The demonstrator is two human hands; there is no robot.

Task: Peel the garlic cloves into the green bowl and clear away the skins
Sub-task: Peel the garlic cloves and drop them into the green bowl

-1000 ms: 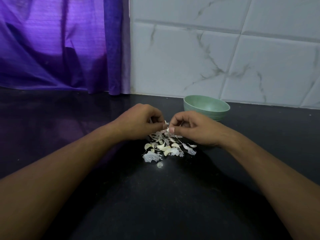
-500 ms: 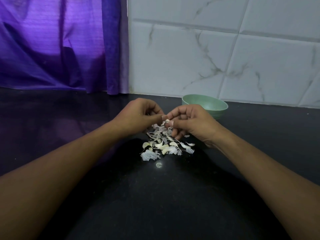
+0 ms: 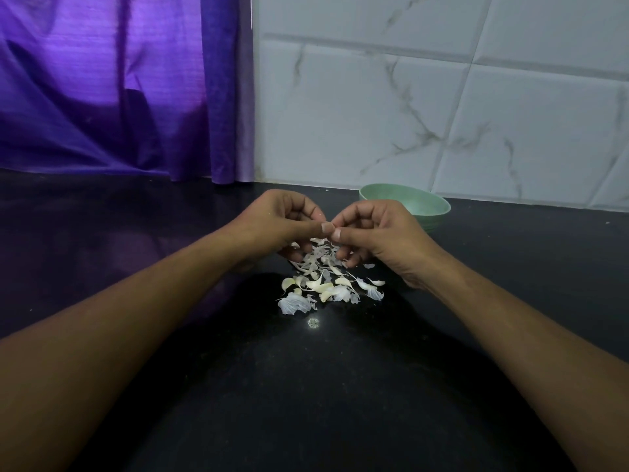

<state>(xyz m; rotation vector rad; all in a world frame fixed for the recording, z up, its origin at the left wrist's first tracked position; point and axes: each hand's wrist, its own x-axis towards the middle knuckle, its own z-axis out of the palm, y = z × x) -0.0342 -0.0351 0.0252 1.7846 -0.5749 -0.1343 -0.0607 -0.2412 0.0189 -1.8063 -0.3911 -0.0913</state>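
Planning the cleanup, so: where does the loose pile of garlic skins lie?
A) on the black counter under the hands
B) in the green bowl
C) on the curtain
A: the garlic skins lie scattered on the black counter just below the left hand and right hand, apart from the green bowl behind them.

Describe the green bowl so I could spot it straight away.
Start at the white marble-veined tile wall behind the black counter. At its foot, just beyond the right hand, sits a round pale green bowl, the only vessel in sight.
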